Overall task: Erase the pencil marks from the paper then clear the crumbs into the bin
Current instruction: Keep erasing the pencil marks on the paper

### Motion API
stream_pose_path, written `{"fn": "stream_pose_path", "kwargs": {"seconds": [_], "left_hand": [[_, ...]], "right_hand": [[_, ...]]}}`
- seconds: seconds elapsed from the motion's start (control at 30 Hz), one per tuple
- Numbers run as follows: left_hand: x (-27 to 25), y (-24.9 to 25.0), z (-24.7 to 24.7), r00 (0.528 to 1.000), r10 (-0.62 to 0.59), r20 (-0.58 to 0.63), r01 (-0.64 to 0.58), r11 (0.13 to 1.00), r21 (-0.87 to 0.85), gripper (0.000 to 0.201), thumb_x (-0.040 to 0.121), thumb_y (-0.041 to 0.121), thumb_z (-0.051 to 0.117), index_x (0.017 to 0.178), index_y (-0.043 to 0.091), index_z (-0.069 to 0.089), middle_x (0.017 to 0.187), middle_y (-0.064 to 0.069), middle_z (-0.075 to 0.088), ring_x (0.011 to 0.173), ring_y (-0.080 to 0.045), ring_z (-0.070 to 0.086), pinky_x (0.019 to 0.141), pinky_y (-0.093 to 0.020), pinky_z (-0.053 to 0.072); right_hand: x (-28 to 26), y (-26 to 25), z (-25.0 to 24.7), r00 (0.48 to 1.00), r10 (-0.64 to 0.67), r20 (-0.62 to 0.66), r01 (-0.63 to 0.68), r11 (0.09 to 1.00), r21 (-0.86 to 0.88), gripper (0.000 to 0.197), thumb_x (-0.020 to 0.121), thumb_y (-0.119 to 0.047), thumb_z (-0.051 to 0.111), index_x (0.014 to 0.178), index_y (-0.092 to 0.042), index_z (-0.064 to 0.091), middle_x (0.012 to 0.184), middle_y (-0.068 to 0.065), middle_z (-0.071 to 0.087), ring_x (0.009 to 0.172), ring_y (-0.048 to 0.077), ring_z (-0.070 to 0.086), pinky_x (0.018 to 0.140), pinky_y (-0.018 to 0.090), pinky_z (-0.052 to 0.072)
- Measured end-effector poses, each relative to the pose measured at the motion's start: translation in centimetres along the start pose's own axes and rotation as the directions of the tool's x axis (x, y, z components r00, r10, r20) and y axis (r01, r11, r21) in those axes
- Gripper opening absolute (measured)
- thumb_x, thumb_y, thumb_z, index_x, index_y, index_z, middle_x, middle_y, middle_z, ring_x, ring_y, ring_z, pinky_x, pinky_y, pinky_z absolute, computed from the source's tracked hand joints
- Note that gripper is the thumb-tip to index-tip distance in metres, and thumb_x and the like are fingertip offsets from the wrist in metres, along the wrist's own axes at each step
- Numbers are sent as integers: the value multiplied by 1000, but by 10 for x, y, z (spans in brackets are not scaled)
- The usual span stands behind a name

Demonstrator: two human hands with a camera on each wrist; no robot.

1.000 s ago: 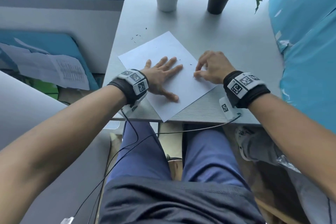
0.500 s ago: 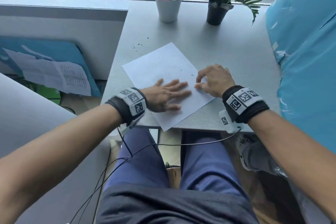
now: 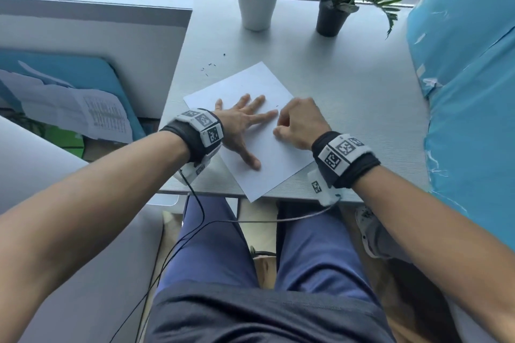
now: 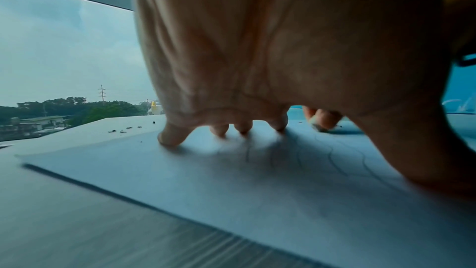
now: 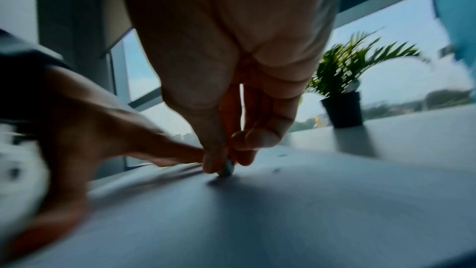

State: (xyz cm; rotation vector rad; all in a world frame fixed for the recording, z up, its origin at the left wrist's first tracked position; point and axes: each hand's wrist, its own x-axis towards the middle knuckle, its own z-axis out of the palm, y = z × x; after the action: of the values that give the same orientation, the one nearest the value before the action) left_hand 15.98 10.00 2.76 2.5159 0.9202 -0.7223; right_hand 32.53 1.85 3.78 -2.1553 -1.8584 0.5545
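Note:
A white sheet of paper (image 3: 267, 145) lies skewed on the grey desk, its near corner past the front edge. My left hand (image 3: 245, 120) lies flat on it with fingers spread, pressing it down. Faint pencil lines (image 4: 335, 156) show on the paper under that hand. My right hand (image 3: 298, 122) is curled just right of the left fingertips and pinches a small eraser (image 5: 226, 169) whose tip touches the paper. Dark eraser crumbs (image 3: 210, 67) lie on the desk beyond the paper's far-left edge, and a few specks (image 3: 277, 105) sit on the sheet.
A white cup of pens (image 3: 257, 1) and a black-potted plant (image 3: 331, 17) stand at the back by the window. A blue padded surface (image 3: 468, 97) borders the desk on the right. A low partition (image 3: 92, 44) is on the left. No bin is in view.
My head view has shifted, so the desk sits lower in frame. My right hand has moved left, close against the left fingertips. The left hand stays flat on the paper.

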Motion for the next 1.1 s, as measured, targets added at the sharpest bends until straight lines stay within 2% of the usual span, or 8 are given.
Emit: {"fn": "stream_pose_path", "kwargs": {"seconds": [0.1, 0.23, 0.4, 0.53, 0.7, 0.83, 0.97, 1.1], "left_hand": [[0, 1, 0, 1000, -12, -6, 11, 1000, -18, 140, 48, 84, 74, 150, 52, -16, 158, 11, -34, 147, -22, -29, 107, -78, -4], [1, 5, 1, 999, -39, -18, 38, 998, -51, 142, 46, 84, 75, 150, 53, -17, 158, 10, -35, 146, -24, -31, 106, -79, -6], [3, 5, 4, 999, -42, -7, 42, 999, -34, 145, 45, 87, 73, 148, 51, -22, 156, 9, -39, 145, -25, -34, 104, -80, -7], [2, 10, 3, 999, -54, -9, 53, 997, -60, 142, 46, 86, 74, 149, 53, -18, 157, 6, -38, 145, -27, -33, 103, -81, -7], [4, 10, 3, 998, -57, -12, 57, 997, -48, 145, 42, 86, 75, 147, 55, -20, 156, 5, -40, 144, -28, -34, 101, -82, -7], [3, 12, 4, 996, -84, -14, 83, 995, -52, 145, 41, 88, 73, 147, 55, -19, 157, 6, -38, 145, -29, -33, 101, -83, -4], [6, 14, 5, 997, -77, -11, 76, 997, -29, 149, 39, 86, 76, 146, 54, -23, 156, 5, -40, 144, -29, -35, 100, -84, -4], [-1, 15, 2, 997, -78, -1, 78, 995, -57, 148, 39, 88, 74, 148, 53, -20, 157, 5, -38, 145, -29, -34, 101, -84, -4]], "right_hand": [[-4, -4, -6, 992, -66, 107, 66, 998, -1, 14, 75, -28, 80, 80, -15, 80, 78, 1, 75, 72, 12, 68, 76, 27, 56], [9, 3, -17, 999, 43, -15, -42, 998, 55, 16, 74, -27, 80, 80, -13, 80, 77, 3, 76, 71, 14, 68, 68, 19, 48], [-15, -13, -2, 983, -62, 171, 61, 998, 14, 15, 78, -27, 77, 76, -12, 78, 71, 0, 72, 64, 11, 65, 62, 21, 49], [14, 2, -14, 997, 77, -25, -76, 997, 29, 18, 75, -30, 77, 77, -12, 78, 78, 6, 75, 76, 20, 69, 71, 24, 53], [-15, -19, 5, 984, -49, 174, 45, 999, 28, 17, 77, -27, 76, 75, -11, 76, 78, 6, 71, 67, 14, 61, 63, 23, 46], [17, -2, -11, 996, 92, -21, -91, 994, 59, 18, 73, -29, 78, 75, -12, 77, 78, 8, 74, 73, 18, 67, 72, 26, 55], [-21, -23, 17, 979, -77, 189, 70, 997, 46, 17, 76, -28, 77, 73, -11, 75, 76, 3, 70, 66, 14, 63, 61, 22, 48], [20, 6, -21, 995, 103, -12, -103, 994, 46, 18, 75, -29, 77, 76, -11, 78, 76, 6, 74, 75, 18, 69, 66, 19, 46]]}}
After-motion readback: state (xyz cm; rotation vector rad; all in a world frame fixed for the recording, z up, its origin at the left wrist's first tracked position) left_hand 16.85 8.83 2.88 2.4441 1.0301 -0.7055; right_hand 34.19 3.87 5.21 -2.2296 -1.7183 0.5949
